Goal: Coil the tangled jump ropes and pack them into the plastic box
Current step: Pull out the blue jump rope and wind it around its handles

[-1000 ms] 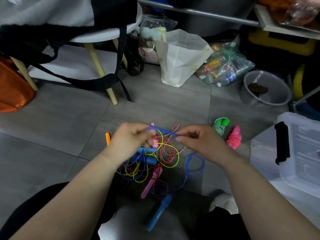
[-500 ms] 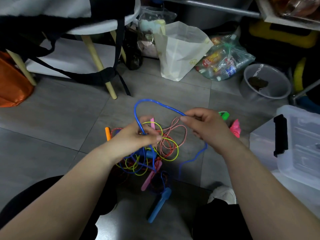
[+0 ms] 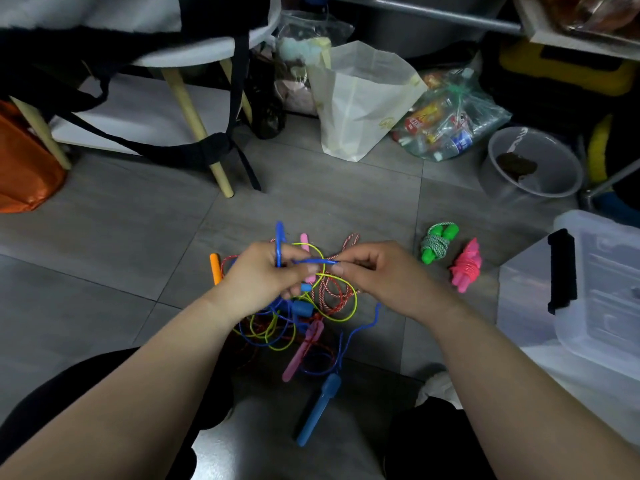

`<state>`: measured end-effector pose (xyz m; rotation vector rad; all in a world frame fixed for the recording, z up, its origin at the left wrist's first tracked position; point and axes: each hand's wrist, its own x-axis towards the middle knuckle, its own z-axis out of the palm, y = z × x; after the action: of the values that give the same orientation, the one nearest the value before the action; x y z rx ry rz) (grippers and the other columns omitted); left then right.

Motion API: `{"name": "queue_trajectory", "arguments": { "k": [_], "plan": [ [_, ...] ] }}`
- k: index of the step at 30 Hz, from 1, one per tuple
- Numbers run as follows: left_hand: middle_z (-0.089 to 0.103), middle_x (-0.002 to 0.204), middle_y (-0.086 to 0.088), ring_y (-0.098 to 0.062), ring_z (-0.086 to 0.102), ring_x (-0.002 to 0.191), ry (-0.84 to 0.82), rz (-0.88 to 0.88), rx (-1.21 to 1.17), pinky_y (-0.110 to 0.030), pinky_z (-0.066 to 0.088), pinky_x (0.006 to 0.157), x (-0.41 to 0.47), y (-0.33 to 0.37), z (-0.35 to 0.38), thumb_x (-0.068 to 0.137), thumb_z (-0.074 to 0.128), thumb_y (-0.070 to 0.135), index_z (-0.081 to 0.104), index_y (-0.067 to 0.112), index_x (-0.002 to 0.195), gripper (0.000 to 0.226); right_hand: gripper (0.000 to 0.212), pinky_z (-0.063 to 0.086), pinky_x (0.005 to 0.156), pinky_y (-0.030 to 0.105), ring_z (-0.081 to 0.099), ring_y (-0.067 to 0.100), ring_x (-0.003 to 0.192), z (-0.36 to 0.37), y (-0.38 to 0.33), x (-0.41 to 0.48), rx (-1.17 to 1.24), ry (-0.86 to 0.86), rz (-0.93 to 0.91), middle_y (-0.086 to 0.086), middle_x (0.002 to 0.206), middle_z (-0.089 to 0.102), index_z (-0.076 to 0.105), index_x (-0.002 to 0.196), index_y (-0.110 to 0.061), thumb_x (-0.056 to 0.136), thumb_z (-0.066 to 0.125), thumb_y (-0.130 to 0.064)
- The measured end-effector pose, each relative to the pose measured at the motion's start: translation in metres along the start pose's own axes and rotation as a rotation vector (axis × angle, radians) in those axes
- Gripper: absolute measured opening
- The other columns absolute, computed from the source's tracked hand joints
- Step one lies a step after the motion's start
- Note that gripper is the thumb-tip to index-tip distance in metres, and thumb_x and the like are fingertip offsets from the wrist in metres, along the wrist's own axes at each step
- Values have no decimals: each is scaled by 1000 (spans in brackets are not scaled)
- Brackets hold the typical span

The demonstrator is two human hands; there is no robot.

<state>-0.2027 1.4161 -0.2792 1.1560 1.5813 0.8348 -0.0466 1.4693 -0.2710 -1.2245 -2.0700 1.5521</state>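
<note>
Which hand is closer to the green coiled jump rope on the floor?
Right. The right hand is just left of the green coiled rope; the left hand is farther left, beyond the right hand.

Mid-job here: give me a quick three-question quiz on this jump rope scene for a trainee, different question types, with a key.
1. True or false: the green rope bundle and the pink rope bundle already lie inside the plastic box.
2. Multiple choice: which cord is stretched between the left hand and the right hand? A) yellow B) blue cord C) red-and-white
3. Fill in: the blue handle nearest the person lies on the ____.

Key: 1. False, both lie on the floor beside the box. 2. B. 3. floor.
</note>
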Motion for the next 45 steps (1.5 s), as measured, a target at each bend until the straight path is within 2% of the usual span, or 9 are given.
{"name": "queue_trajectory", "arguments": {
  "k": [9, 14, 18, 22, 26, 30, 33, 41, 45],
  "plan": [
    [54, 32, 7, -2, 51, 29, 720, -239, -487, -13, 45, 41, 7, -16, -58, 92, 49, 14, 58, 7, 97, 13, 5, 35, 35, 9, 46, -1, 31, -69, 25, -9, -58, 547, 164, -7, 35, 48, 64, 83, -7, 84, 61, -11],
    [60, 75, 0, -2, 57, 54, 353, -345, -212, -3, 37, 40, 2, -23, -47, 85, 58, 3, 45, 1, 128, 46, 9, 30, 34, 10, 38, 2, 30, -65, 18, -13, -8, 457, 124, -8, 35, 44, 65, 78, -5, 84, 61, -11],
    [56, 74, -6, -17, 58, 70, 267, -364, 266, -21, 41, 59, 8, -29, -47, 87, 57, 25, 64, 10, 96, 19, 14, 30, 42, 6, 39, -3, 37, -45, 9, -5, 11, 319, 37, -15, 36, 46, 62, 69, -11, 83, 61, -7],
    [52, 71, -7, -31, 58, 86, 247, -417, 868, -27, 38, 66, 5, -17, -44, 80, 50, 60, 62, 9, 76, 53, 10, 33, 46, 5, 43, -5, 41, -38, 8, 0, 44, 249, 17, -17, 39, 50, 65, 79, -11, 85, 57, -8],
    [63, 92, -4, -26, 59, 100, 362, -160, 799, -28, 41, 73, 3, -2, -33, 82, 54, 50, 66, 15, 91, 38, 8, 34, 51, 4, 47, -8, 45, -24, 7, 5, 32, 219, 1, -17, 49, 54, 67, 83, -5, 84, 58, -4],
    [54, 118, 16, 2, 48, 114, -59, 135, 334, -14, 35, 97, -4, -1, -2, 75, 64, 39, 48, 26, 127, 56, 21, 36, 50, 4, 49, -8, 44, -6, 0, 4, 156, 44, -22, -17, 44, 58, 60, 87, -16, 87, 50, 3],
    [64, 89, 19, 10, 56, 85, -135, 208, 270, -9, 41, 78, -4, -7, 16, 77, 63, 30, 62, 21, 103, 27, 25, 39, 53, 4, 54, -8, 50, 0, -2, 3, 238, -56, -23, -16, 48, 61, 58, 88, -15, 86, 48, 7],
    [56, 38, 22, 12, 54, 44, 565, 1, -115, -1, 38, 49, 12, -14, -48, 87, 47, -6, 60, 8, 67, 28, 8, 38, 50, 3, 50, -10, 43, -44, 19, 0, -2, 281, 48, -13, 47, 57, 66, 85, -4, 80, 61, 0],
    [66, 110, -6, -12, 58, 104, 685, -51, 119, -15, 37, 85, 11, -25, -59, 83, 51, -7, 53, 2, 123, 41, 7, 35, 39, 4, 47, -9, 37, -57, 22, -6, 35, 437, 60, -23, 39, 54, 63, 83, -7, 82, 60, -1]
  ]
}}
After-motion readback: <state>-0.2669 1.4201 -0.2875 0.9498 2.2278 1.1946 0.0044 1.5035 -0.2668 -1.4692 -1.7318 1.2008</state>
